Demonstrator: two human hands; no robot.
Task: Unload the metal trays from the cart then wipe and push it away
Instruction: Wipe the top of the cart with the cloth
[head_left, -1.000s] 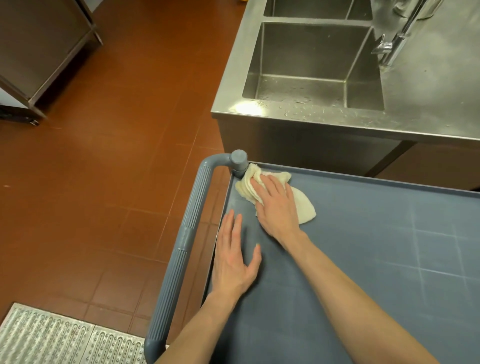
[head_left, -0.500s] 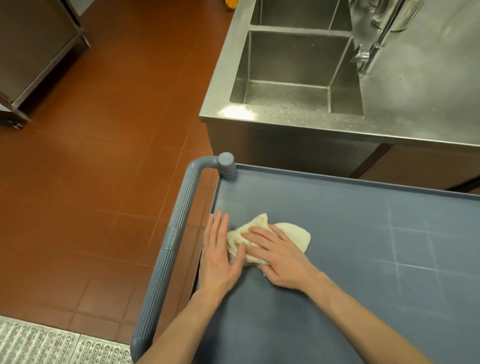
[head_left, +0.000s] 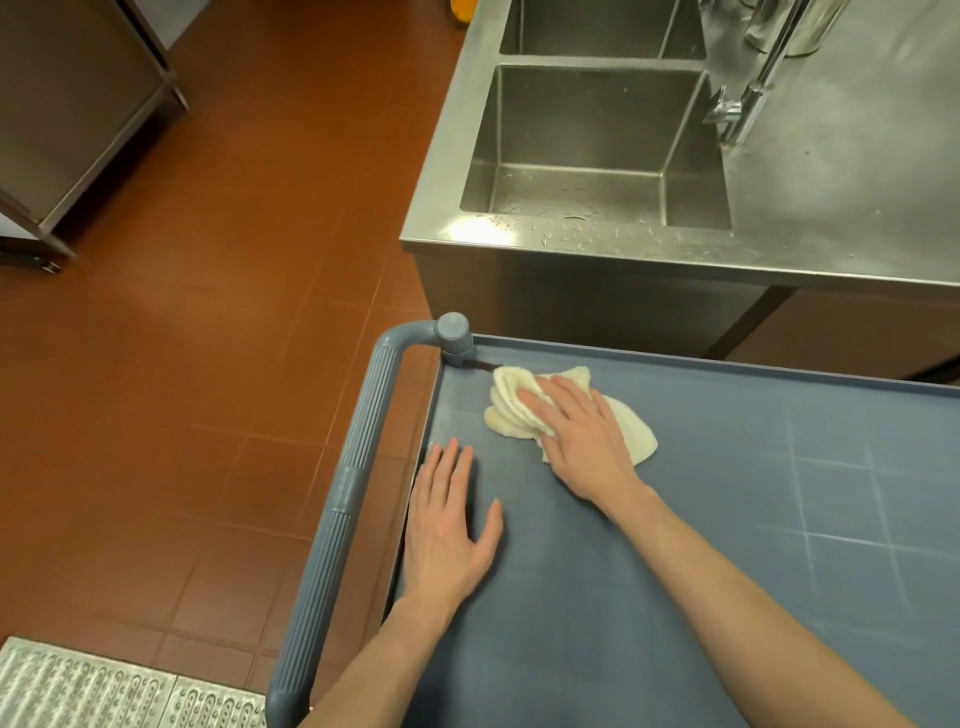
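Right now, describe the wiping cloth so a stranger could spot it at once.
Find the grey-blue cart top in front of the steel sink. Go to its far left corner, beside the round post of the ribbed handle. There the right hand presses flat on a crumpled cream cloth, the only soft, pale thing on the cart.

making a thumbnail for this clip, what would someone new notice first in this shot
The eye lands on the right hand pressing a crumpled white cloth flat onto the grey-blue cart top, near its far left corner by the handle post. The left hand lies flat on the cart's left edge. Behind the cart, the steel sink gleams against the red-brown tiled floor.
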